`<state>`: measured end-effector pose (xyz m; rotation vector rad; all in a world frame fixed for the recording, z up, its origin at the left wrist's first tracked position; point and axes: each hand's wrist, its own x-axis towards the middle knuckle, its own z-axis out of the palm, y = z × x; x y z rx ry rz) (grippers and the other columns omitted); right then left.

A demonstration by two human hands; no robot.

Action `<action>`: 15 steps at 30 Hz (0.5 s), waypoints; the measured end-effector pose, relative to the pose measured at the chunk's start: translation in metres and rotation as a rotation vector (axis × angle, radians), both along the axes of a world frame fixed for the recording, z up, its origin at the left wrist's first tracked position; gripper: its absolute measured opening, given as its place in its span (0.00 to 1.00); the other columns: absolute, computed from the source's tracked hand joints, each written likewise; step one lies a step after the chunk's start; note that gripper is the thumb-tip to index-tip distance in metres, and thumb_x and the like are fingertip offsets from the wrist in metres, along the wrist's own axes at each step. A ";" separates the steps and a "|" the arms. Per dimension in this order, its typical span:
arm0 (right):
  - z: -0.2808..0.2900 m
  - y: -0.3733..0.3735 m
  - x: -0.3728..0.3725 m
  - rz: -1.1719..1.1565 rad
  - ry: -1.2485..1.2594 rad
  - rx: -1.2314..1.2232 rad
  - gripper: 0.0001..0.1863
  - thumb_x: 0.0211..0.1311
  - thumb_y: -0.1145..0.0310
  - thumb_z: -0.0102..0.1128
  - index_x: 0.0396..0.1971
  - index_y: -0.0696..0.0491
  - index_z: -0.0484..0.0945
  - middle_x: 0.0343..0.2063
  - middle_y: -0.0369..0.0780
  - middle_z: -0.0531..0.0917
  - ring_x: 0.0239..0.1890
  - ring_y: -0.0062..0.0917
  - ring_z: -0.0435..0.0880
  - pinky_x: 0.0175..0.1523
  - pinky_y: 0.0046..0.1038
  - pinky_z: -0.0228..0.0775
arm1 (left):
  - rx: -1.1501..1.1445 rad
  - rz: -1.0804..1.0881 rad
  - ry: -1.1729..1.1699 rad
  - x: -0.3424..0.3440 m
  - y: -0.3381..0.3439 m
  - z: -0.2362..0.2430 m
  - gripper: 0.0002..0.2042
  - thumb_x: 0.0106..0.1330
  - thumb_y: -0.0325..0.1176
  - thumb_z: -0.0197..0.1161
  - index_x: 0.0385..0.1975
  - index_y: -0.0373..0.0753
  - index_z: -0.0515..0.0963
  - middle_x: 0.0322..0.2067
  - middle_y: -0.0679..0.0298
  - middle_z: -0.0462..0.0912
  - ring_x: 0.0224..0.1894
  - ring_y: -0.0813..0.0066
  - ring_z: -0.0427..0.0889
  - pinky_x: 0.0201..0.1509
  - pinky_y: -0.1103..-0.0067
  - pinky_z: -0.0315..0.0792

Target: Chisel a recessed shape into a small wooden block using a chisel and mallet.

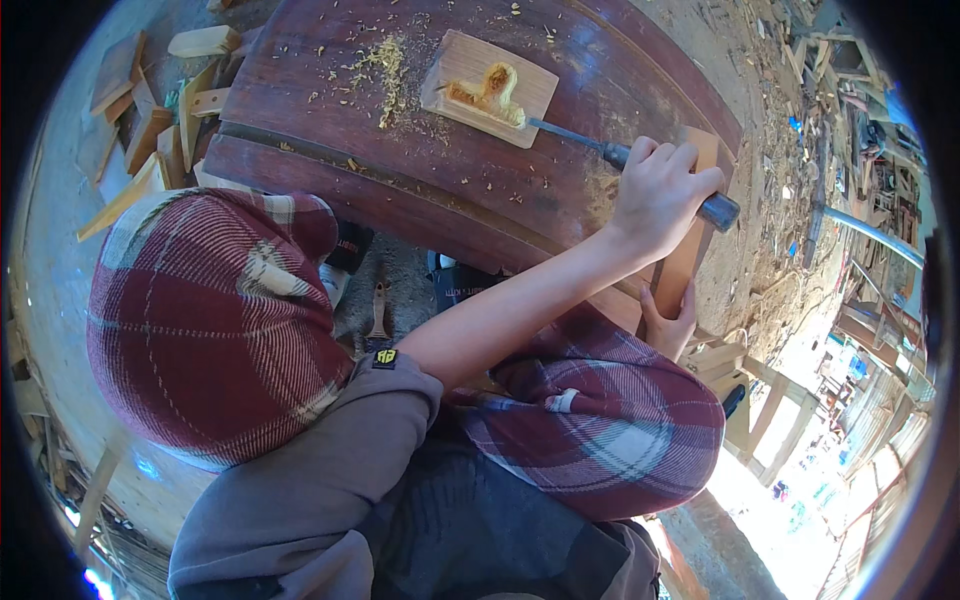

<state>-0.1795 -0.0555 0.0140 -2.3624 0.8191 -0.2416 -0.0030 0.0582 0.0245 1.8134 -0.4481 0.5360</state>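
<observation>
My left hand (pixel 662 195) reaches across to the right, its fingers wrapped round the black handle of a chisel (pixel 566 133). The chisel's thin metal shaft points left, its tip at the lower right edge of a recess in a pale wooden block (pixel 455 105). That recess is roughly L-shaped, with rough yellowish and browned walls. Beyond my right knee, my right hand (pixel 670 325) grips the near end of a brown wooden board (pixel 684 258), which stands at the table's right side. My right forearm is hidden behind the knee.
The block lies on a dark reddish wooden table (pixel 390 195) with a long groove along it. Wood shavings (pixel 385 75) are strewn left of the block. Offcuts (pixel 150 120) pile up at the left. A brush (pixel 379 310) lies on the ground between my legs.
</observation>
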 end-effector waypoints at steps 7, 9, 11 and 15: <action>0.013 -0.003 -0.006 -0.072 0.055 -0.041 0.43 0.44 0.64 0.76 0.58 0.70 0.65 0.48 0.53 0.78 0.52 0.33 0.77 0.58 0.32 0.67 | -0.009 0.122 0.003 0.005 -0.015 -0.008 0.08 0.45 0.27 0.65 0.23 0.47 0.74 0.24 0.69 0.70 0.30 0.70 0.73 0.41 0.72 0.59; 0.015 -0.007 -0.011 -0.094 0.051 -0.034 0.43 0.44 0.64 0.76 0.58 0.70 0.65 0.49 0.53 0.78 0.52 0.33 0.77 0.59 0.32 0.66 | -0.054 0.116 0.037 0.011 -0.019 0.000 0.08 0.44 0.27 0.65 0.24 0.47 0.74 0.24 0.68 0.71 0.31 0.69 0.73 0.41 0.72 0.59; 0.015 -0.010 -0.016 -0.097 0.079 -0.131 0.43 0.44 0.64 0.76 0.58 0.70 0.66 0.49 0.54 0.77 0.52 0.34 0.76 0.59 0.33 0.66 | -0.092 0.113 0.071 0.019 -0.020 0.008 0.09 0.44 0.26 0.65 0.24 0.47 0.75 0.24 0.68 0.71 0.31 0.69 0.74 0.41 0.71 0.59; 0.024 -0.007 -0.015 -0.111 0.062 -0.124 0.43 0.43 0.64 0.76 0.58 0.69 0.66 0.48 0.53 0.78 0.52 0.35 0.77 0.58 0.33 0.67 | -0.104 0.125 0.147 0.040 -0.021 0.009 0.09 0.43 0.25 0.66 0.25 0.47 0.77 0.25 0.67 0.74 0.33 0.68 0.76 0.42 0.70 0.59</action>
